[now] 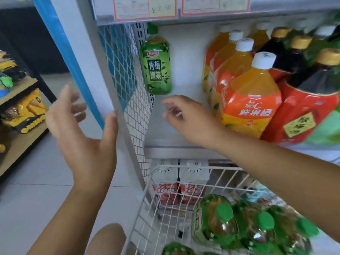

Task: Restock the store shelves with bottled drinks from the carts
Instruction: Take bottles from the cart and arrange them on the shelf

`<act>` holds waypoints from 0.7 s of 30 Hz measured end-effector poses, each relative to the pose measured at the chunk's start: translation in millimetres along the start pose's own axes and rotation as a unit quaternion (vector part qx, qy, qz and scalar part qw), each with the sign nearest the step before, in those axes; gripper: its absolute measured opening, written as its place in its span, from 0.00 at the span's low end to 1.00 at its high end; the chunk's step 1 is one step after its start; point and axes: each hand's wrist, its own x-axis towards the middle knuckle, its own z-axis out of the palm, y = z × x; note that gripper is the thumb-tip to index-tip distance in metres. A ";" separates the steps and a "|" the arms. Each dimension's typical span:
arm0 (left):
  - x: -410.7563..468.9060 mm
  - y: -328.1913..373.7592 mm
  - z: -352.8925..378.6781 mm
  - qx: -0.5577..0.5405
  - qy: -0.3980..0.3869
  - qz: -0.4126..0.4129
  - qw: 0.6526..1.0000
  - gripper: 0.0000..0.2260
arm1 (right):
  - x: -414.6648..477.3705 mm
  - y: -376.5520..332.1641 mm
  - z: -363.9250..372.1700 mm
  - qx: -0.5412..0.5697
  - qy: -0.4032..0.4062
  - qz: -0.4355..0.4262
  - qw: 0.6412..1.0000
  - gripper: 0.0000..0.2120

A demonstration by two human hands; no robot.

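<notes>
Shelf: a grey board (165,137) across the middle of the frame, with a mesh side panel (128,80) at its left end.
Shelf, back left: one green tea bottle (156,67), upright and standing alone.
Shelf, right: orange juice bottles (246,100) in a front-to-back row, with dark bottles (301,100) bearing red labels just beside them.
Wire cart (147,208): lower right of the frame, holding green-capped bottles (230,221) close together.
Wooden shelf (18,144): left edge of the frame, carrying yellow toy trucks (27,111).

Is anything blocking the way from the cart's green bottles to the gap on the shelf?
Nothing visible fills the gap; only the right hand hovers over it. The green bottles must clear the cart rim.
</notes>
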 end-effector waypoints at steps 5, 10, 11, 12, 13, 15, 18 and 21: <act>-62.0 31.8 4.6 -0.074 -0.299 0.081 0.948 0.15 | -91.4 0.6 -56.5 -0.241 -0.209 0.022 0.948 0.10; -94.1 37.5 29.8 -0.119 -0.501 0.002 0.857 0.14 | -119.9 5.8 -47.5 -0.333 -0.380 0.078 0.859 0.23; -97.7 33.6 33.3 -0.121 -0.506 -0.023 0.854 0.15 | -128.2 6.2 -41.5 -0.328 -0.406 0.100 0.847 0.27; -100.3 29.6 35.4 -0.117 -0.514 -0.043 0.848 0.15 | -137.6 7.8 -34.2 -0.312 -0.414 0.124 0.846 0.29; -101.5 26.4 37.7 -0.110 -0.526 -0.059 0.841 0.14 | -146.9 8.7 -26.8 -0.285 -0.404 0.150 0.856 0.31; -102.6 21.3 38.2 -0.108 -0.557 -0.097 0.818 0.13 | -159.3 11.8 -11.8 -0.236 -0.345 0.188 0.889 0.32; -103.0 16.8 38.5 -0.137 -0.611 -0.157 0.763 0.17 | -164.0 19.5 -3.9 -0.184 -0.269 0.215 0.921 0.20; -101.9 13.0 38.8 -0.154 -0.692 -0.157 0.687 0.29 | -159.7 14.0 -11.4 -0.119 -0.236 0.225 0.938 0.13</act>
